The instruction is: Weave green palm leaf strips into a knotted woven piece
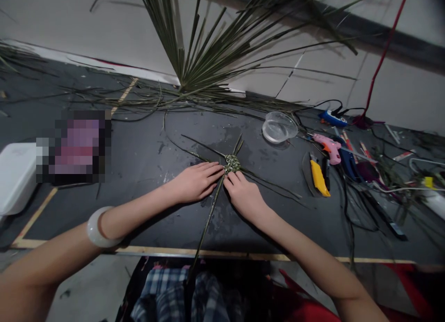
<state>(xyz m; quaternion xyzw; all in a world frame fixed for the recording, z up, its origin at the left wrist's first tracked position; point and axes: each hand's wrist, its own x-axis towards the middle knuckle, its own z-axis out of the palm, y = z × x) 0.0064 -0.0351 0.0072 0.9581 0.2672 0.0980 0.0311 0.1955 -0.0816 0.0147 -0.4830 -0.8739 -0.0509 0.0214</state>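
At the table's [139, 173] centre, left hand [196, 180] and right hand [245, 194] apparently pinch a woven leaf square [232, 163] mid-weave; loose strips [208, 220] need tucking.

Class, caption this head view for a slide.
Left hand and right hand touch a woven leaf square on a dark table, near a pink glue gun and clear bowl.

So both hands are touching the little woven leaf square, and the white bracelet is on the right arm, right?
Not quite. The head view shows the white bracelet on the left arm, not the right. The left hand and the right hand do both touch the woven leaf square.
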